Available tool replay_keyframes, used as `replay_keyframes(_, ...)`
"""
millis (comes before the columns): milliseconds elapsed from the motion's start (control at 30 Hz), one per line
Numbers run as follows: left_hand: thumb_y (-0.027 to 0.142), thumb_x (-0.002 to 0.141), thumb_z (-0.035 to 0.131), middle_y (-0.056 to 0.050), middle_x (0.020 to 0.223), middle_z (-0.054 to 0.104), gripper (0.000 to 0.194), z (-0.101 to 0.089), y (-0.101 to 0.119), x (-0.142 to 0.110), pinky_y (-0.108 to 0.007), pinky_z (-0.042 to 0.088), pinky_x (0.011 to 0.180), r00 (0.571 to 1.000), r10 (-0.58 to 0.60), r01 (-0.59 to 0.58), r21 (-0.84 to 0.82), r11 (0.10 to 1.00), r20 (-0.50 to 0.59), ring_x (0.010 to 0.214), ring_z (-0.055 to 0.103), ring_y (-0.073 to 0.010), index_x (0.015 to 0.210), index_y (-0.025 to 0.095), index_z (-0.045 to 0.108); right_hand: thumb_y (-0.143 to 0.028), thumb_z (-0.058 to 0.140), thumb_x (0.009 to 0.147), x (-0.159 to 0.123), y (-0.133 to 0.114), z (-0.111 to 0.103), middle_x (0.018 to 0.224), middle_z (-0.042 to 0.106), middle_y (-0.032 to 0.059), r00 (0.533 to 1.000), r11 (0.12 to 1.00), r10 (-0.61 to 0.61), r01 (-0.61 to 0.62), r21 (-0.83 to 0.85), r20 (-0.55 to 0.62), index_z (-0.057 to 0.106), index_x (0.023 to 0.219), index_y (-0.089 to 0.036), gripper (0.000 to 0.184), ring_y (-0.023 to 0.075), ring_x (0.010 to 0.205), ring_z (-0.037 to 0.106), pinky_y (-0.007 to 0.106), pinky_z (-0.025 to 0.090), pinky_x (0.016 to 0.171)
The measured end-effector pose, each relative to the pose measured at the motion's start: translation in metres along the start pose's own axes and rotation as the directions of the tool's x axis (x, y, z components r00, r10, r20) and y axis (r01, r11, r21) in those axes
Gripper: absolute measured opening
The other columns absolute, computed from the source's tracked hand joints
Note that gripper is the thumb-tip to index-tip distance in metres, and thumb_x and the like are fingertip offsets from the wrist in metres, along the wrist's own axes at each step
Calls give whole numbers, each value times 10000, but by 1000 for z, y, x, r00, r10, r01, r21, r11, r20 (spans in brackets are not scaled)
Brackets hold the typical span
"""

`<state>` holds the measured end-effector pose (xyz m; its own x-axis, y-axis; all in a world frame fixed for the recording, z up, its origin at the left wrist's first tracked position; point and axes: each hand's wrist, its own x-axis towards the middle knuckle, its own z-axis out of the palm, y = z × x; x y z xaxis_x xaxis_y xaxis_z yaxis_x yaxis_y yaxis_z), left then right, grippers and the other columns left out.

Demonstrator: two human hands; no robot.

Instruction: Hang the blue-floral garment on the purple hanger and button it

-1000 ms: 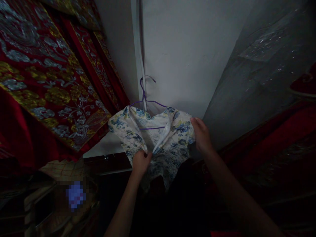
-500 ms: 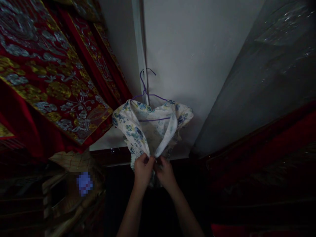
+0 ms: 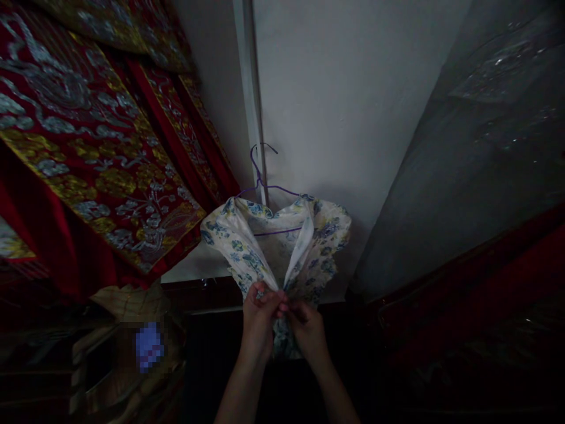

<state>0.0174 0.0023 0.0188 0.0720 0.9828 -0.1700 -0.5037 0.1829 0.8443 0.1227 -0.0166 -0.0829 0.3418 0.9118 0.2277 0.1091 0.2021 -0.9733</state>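
A white garment with blue and yellow flowers (image 3: 241, 244) hangs on a thin purple wire hanger (image 3: 282, 187) against the wall. Its neckline spreads in a V that narrows down to my fingers. My left hand (image 3: 260, 315) pinches the left front edge of the garment at the bottom of the V. Close beside it, my right hand (image 3: 309, 327) has its fingers closed on the right front edge. The fingertips of both hands nearly meet; whether a button or other fastening lies between them is too dark to see.
Red cloth with gold and silver embroidery (image 3: 128, 171) hangs at the left. Below it stands a wooden chair or frame (image 3: 82, 365) with checked cloth (image 3: 132, 300). Shiny clear plastic sheeting (image 3: 498, 88) covers the right side, above dark red cloth (image 3: 507, 277). A pale strip (image 3: 249, 76) runs down the wall.
The garment, hanger and surroundings sit slightly lower in view. Both hands remain at the front edges; the right hand has shifted a little right, and more of the garment's right side shows.
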Motion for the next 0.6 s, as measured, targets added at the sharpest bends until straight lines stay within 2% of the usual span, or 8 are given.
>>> replay_keyframes(100, 208, 487, 890, 27, 627, 675, 598, 28, 41, 23, -131, 414, 456, 996, 71, -78, -130, 988, -52, 493, 596, -70, 797, 225, 379, -456, 671, 812, 12, 16, -9, 687, 701, 39, 999, 996, -29, 27, -82, -21, 682, 713, -220, 256, 247, 673, 671, 343, 516, 654)
replay_keyframes(233, 137, 518, 844, 44, 617, 634, 548, 72, 111, 60, -120, 446, 473, 969, 246, -236, -206, 950, 23, 566, 647, -82, 742, 226, 352, -425, 646, 808, 43, 30, -38, 654, 675, 28, 996, 977, -91, 90, -192, 3, 661, 677, -217, 247, 234, 654, 657, 332, 499, 644)
replay_keyframes(300, 136, 545, 839, 45, 627, 636, 532, 88, 132, 68, -136, 479, 502, 941, 332, -315, -195, 929, 62, 580, 663, -94, 762, 228, 363, -414, 640, 802, 61, 32, -54, 634, 663, 23, 992, 966, -124, 127, -227, 28, 654, 656, -219, 244, 224, 636, 644, 321, 489, 619)
replay_keyframes(367, 168, 583, 848, 40, 654, 657, 527, 96, 137, 66, -158, 506, 536, 905, 404, -384, -151, 911, 133, 591, 674, -104, 799, 232, 372, -407, 656, 777, 75, 30, -67, 603, 650, 17, 987, 954, -142, 157, -257, 77, 644, 618, -222, 243, 213, 600, 624, 312, 477, 585)
replay_keyframes(467, 272, 685, 829, 26, 707, 686, 472, 94, 123, 59, -208, 533, 565, 832, 499, -504, -47, 863, 241, 582, 671, -117, 849, 239, 388, -363, 692, 752, 85, 7, -75, 617, 680, 19, 978, 934, -150, 189, -303, 148, 676, 641, -220, 182, 210, 586, 629, 320, 486, 583)
replay_keyframes(533, 311, 761, 780, 24, 740, 679, 400, 89, 113, 55, -238, 545, 586, 777, 567, -593, 18, 805, 272, 589, 666, -121, 864, 239, 400, -345, 693, 797, 89, -30, -73, 730, 733, 30, 968, 936, -191, 229, -266, 163, 743, 865, -221, 151, 220, 667, 678, 337, 524, 643)
replay_keyframes(600, 292, 813, 731, 33, 760, 641, 333, 86, 110, 53, -244, 539, 601, 716, 632, -676, 66, 734, 295, 614, 655, -119, 871, 237, 408, -340, 654, 878, 98, -83, -67, 872, 754, 37, 942, 930, -299, 323, -175, 153, 683, 1214, -244, 351, 218, 797, 709, 351, 550, 737)
